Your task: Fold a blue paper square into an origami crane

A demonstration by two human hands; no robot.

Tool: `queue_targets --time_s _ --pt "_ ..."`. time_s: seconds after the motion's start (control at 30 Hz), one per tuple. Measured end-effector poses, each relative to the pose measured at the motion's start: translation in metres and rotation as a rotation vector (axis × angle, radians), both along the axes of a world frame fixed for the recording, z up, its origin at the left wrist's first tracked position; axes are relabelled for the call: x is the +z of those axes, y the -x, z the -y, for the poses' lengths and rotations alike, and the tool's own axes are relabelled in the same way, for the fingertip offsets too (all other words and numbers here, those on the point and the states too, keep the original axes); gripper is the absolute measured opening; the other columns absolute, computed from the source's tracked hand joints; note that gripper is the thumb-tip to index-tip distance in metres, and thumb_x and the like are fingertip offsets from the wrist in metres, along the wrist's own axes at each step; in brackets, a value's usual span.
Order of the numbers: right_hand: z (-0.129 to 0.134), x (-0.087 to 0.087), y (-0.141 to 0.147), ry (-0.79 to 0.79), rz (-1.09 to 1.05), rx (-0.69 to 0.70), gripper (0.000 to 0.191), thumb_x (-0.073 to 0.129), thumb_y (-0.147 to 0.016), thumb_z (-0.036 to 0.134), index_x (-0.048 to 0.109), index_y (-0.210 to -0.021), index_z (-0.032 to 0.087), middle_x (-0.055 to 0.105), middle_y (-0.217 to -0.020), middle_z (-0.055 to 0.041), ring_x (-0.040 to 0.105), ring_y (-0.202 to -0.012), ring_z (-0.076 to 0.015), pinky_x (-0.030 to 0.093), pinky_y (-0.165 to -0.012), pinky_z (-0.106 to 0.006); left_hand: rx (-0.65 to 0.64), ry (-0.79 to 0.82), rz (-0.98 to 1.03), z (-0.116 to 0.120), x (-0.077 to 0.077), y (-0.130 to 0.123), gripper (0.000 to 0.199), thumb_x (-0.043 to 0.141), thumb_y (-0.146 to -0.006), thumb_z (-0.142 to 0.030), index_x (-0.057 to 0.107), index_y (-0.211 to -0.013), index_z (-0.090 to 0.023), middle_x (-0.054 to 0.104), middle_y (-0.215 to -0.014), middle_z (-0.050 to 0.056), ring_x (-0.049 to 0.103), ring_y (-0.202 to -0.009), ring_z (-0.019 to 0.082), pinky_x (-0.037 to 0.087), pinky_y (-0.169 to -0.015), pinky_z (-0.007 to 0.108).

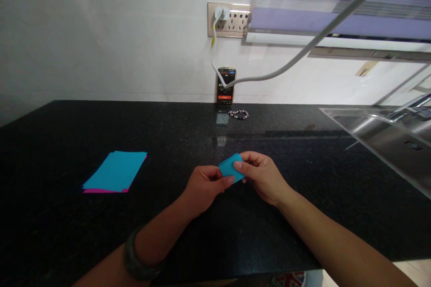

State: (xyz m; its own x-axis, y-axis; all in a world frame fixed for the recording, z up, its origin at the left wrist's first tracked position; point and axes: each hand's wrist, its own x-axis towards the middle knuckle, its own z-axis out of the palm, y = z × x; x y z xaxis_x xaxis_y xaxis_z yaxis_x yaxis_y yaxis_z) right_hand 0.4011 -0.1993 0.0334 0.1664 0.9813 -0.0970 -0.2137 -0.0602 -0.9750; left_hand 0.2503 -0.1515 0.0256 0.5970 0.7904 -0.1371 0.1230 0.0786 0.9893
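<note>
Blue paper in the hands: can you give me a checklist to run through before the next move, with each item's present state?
1. Blue paper held at both sides: ok; left hand and right hand both grip it.
2. Its edges lined up: cannot tell; fingers cover parts of them.
3. Stack apart from the hands: ok; it lies off to the left on the counter.
4. Stack squared: not ok; magenta shows past the blue.
5. Phone screen unobstructed: not ok; the cable crosses it in this view.
</note>
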Motion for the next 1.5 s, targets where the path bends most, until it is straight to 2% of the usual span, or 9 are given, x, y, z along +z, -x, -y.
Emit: queue_targets --time_s 0.17,0.33,0.5,0.73,1.13,1.23,1.37,1.43,1.5 --pt "0.002 -0.002 0.005 0.001 0.098 0.154 0.02 0.066 -0.067 0.033 0.06 -0.073 0.015 0.051 -0.059 0.003 0.042 -0.05 -0.0061 0.033 -0.044 -0.019 0.102 0.047 0.11 -0.003 0.0 0.0 0.029 0.064 -0.066 -0.034 0.054 -0.048 -0.014 0.052 -0.048 -0.002 0.043 -0.05 0.009 0.031 -0.053 0.023" --pt "0.002 -0.004 0.005 -0.02 0.087 0.164 0.018 0.063 -0.07 0.032 0.06 -0.07 0.015 0.052 -0.059 0.0032 0.042 -0.05 -0.006 0.034 -0.044 -0.019 0.069 0.068 0.163 -0.005 -0.002 0.0 0.028 0.064 -0.067 -0.034 0.056 -0.05 -0.013 0.054 -0.05 -0.002 0.046 -0.053 0.009 0.034 -0.057 0.023" --pt "0.002 -0.004 0.001 -0.005 0.091 0.152 0.02 0.064 -0.07 0.033 0.057 -0.064 0.014 0.051 -0.056 0.0035 0.041 -0.046 -0.0049 0.033 -0.043 -0.019 0.057 0.127 0.21 -0.006 -0.001 0.0 0.017 0.066 -0.066 -0.029 0.061 -0.065 -0.013 0.058 -0.057 -0.002 0.048 -0.055 0.008 0.036 -0.057 0.022" --pt "0.003 -0.007 0.004 0.022 0.141 0.237 0.02 0.066 -0.067 0.032 0.06 -0.071 0.014 0.054 -0.061 0.0015 0.042 -0.05 -0.0059 0.034 -0.044 -0.019 0.093 0.107 0.21 -0.005 0.002 0.0 0.02 0.067 -0.065 -0.027 0.057 -0.056 -0.013 0.056 -0.054 -0.003 0.048 -0.053 0.008 0.035 -0.056 0.021" --pt "0.004 -0.001 0.006 0.059 0.234 0.204 0.023 0.065 -0.066 0.034 0.053 -0.058 0.015 0.046 -0.05 0.0043 0.038 -0.045 -0.0058 0.029 -0.043 -0.02 0.169 0.108 0.221 -0.004 0.0 0.0 0.02 0.069 -0.063 -0.029 0.057 -0.057 -0.013 0.057 -0.054 -0.002 0.048 -0.052 0.008 0.038 -0.056 0.023" --pt "0.005 0.0 0.005 0.069 0.243 0.199 0.023 0.064 -0.066 0.031 0.051 -0.056 0.015 0.044 -0.048 0.0048 0.037 -0.044 -0.0058 0.028 -0.043 -0.02 0.236 0.047 0.267 -0.01 -0.001 0.002 0.02 0.065 -0.067 -0.029 0.058 -0.058 -0.014 0.055 -0.053 -0.003 0.048 -0.053 0.008 0.038 -0.057 0.022" --pt "0.005 -0.001 0.002 0.074 0.257 0.18 0.022 0.064 -0.066 0.028 0.051 -0.054 0.015 0.044 -0.048 0.0052 0.037 -0.044 -0.0056 0.028 -0.044 -0.021 0.337 0.062 0.335 -0.016 0.004 0.004 0.024 0.061 -0.071 -0.035 0.058 -0.06 -0.014 0.053 -0.055 -0.002 0.049 -0.055 0.008 0.04 -0.058 0.022" --pt "0.005 -0.001 0.002 0.07 0.254 0.167 0.022 0.065 -0.065 0.029 0.051 -0.054 0.015 0.045 -0.049 0.0048 0.038 -0.044 -0.006 0.029 -0.044 -0.021 0.299 0.104 0.315 -0.015 0.006 0.004 0.028 0.057 -0.072 -0.042 0.061 -0.069 -0.014 0.055 -0.058 -0.001 0.05 -0.055 0.009 0.04 -0.056 0.023" --pt "0.004 -0.001 0.002 0.059 0.247 0.162 0.021 0.064 -0.065 0.03 0.053 -0.055 0.015 0.046 -0.05 0.0044 0.038 -0.045 -0.0064 0.03 -0.045 -0.021 0.178 0.148 0.261 -0.013 0.007 0.003 0.03 0.06 -0.069 -0.043 0.063 -0.075 -0.013 0.058 -0.06 0.0 0.051 -0.055 0.01 0.04 -0.055 0.023"
